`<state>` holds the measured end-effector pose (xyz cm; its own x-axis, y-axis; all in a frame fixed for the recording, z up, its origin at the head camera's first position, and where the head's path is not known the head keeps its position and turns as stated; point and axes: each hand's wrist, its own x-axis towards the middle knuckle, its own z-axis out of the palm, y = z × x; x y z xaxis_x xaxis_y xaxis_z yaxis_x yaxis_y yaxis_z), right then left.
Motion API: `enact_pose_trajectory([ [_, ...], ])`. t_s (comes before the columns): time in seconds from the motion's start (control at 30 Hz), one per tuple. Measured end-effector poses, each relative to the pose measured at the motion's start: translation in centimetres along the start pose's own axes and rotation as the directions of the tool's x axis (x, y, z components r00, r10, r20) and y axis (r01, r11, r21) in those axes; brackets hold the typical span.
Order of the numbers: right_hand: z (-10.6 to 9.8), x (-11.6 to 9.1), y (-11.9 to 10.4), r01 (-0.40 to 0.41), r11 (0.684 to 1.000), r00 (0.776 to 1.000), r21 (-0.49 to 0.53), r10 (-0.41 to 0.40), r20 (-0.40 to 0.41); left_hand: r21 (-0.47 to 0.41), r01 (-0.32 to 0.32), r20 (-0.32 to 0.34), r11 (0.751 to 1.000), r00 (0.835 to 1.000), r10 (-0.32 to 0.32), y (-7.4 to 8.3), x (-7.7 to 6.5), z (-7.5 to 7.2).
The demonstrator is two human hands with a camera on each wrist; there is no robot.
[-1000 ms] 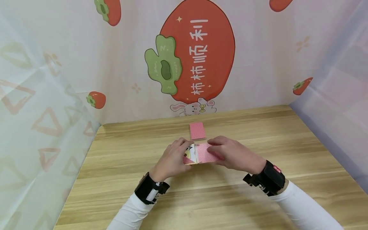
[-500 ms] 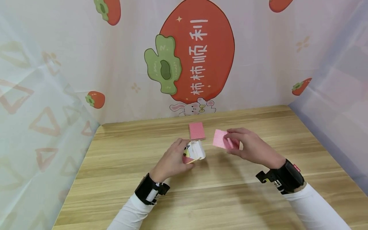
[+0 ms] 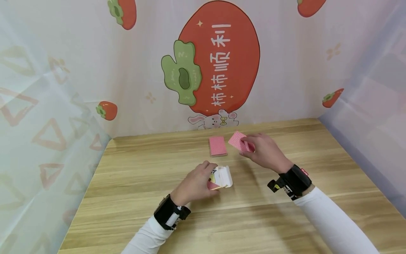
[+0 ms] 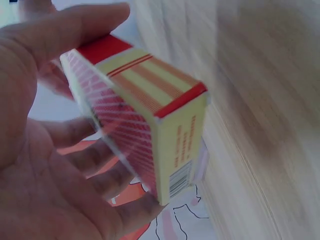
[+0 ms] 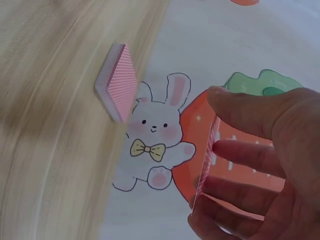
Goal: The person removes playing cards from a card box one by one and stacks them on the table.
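My left hand [image 3: 197, 180] grips a playing card box [image 4: 135, 120] by its sides, thumb along one edge and fingers along the other. In the head view the white flap end [image 3: 226, 177] of that box stands open toward the right. A thin playing card [image 3: 238, 141] with a pink patterned back is pinched in my right hand [image 3: 267, 151]; whether it is one card or a few I cannot tell. Just left of that hand a stack of cards [image 3: 217, 146] lies flat on the table, backs up. The right wrist view shows the held card [image 5: 206, 160] edge-on, apart from the stack.
The wooden table [image 3: 142, 169] runs back to a fabric backdrop [image 3: 139, 70] printed with a persimmon and a rabbit. Side curtains [image 3: 31, 141] hang along its left and right edges. Black camera bands [image 3: 295, 181] sit on both wrists.
My right hand has drawn the card away from the box to the right, then carried it up beside the stack. The left hand, still holding the box, has shifted slightly nearer and right.
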<state>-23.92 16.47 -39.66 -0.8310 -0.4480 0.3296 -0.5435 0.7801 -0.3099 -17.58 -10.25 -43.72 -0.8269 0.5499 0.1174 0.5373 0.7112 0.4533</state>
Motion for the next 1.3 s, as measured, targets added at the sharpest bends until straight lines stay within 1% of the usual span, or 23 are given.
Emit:
enact_pose_trajectory([
  [0.17,0.9,1.8,-0.5,-0.029,0.999,0.999,-0.020,0.029,0.017,0.066,-0.041,0.085,0.997,0.996,0.035,0.2,-0.1,0.4],
  [0.33,1.7,3.3,-1.1,-0.040,0.999,0.999,-0.022,0.041,0.025,0.083,-0.073,0.134,0.994,0.989,0.062,0.3,-0.2,0.6],
  [0.47,2.3,4.3,-1.8,-0.104,0.994,0.993,-0.034,0.105,0.054,0.081,-0.092,0.159,0.992,0.984,0.078,0.4,-0.3,0.8],
  [0.57,3.0,5.1,-2.4,-0.178,0.983,0.980,-0.036,0.180,0.079,0.082,-0.100,0.174,0.992,0.981,0.084,0.4,-0.4,0.9],
  [0.63,3.6,5.7,-2.7,-0.222,0.974,0.969,-0.035,0.225,0.100,0.083,-0.100,0.186,0.992,0.979,0.083,0.5,-0.4,1.0],
  [0.77,4.8,6.7,-3.3,-0.285,0.958,0.950,-0.040,0.288,0.119,0.094,-0.095,0.213,0.991,0.974,0.074,0.5,-0.4,1.2],
  [1.03,7.2,8.2,-4.3,-0.360,0.929,0.923,-0.082,0.368,0.116,0.105,-0.081,0.247,0.991,0.968,0.053,0.6,-0.4,1.1],
  [1.1,7.8,8.4,-4.4,-0.364,0.924,0.920,-0.116,0.376,0.112,0.106,-0.075,0.249,0.992,0.967,0.046,0.6,-0.5,1.1],
  [1.23,9.0,8.8,-4.5,-0.355,0.912,0.922,-0.205,0.378,0.086,0.105,-0.068,0.250,0.992,0.967,0.040,0.7,-0.6,1.0],
  [1.3,9.6,8.9,-4.5,-0.352,0.908,0.924,-0.229,0.375,0.068,0.104,-0.066,0.248,0.992,0.968,0.039,0.7,-0.7,1.1],
])
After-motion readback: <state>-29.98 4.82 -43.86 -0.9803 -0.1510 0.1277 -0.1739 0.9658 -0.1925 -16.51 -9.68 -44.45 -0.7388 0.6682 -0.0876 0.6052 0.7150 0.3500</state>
